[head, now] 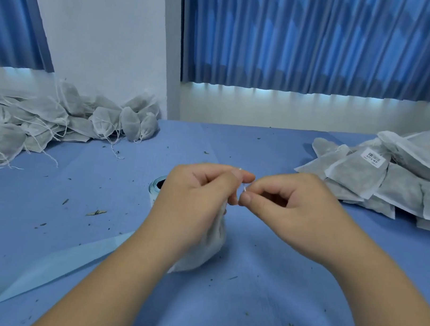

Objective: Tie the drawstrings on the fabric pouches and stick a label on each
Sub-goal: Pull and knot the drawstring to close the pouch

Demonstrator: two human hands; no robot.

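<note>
A white fabric pouch (208, 248) stands on the blue table, mostly hidden behind my left hand (194, 201), which grips its gathered neck. My left fingertips also pinch the thin white drawstring (242, 188) just above the neck. My right hand (292, 213) is close beside it, thumb and forefinger pinching the same string. A roll of labels (157, 184) peeks out behind my left hand, with its pale blue backing strip (32, 275) trailing toward the lower left.
A heap of pouches with loose strings (28, 118) lies at the back left. A stack of flat labelled pouches (401, 176) sits at the right. Dark herb crumbs are scattered over the blue table (258, 295). Blue curtains hang behind.
</note>
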